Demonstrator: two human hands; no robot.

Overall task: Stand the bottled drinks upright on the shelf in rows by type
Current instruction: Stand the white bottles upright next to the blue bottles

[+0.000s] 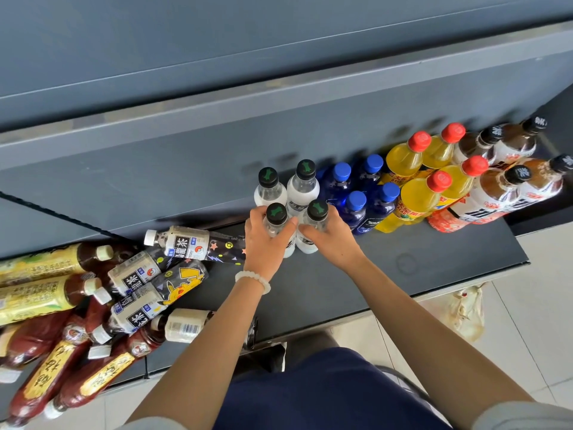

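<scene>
Holding 1 clear, black-capped bottle each, the left hand [266,243] and right hand [333,240] hide both labels.

The dark grey shelf [356,274] carries upright bottles toward its right end, grouped by type: four white bottles [302,189] with black caps, then four blue bottles [339,187], four yellow bottles [418,197] with red caps, and at the far right brown bottles [496,187], apparently four, though the frame edge crops them. On the left end lies a loose heap of bottles on their sides: tea bottles [186,243] with white caps, yellow-labelled bottles [40,265] and dark red bottles [55,361], overlapping one another.
</scene>
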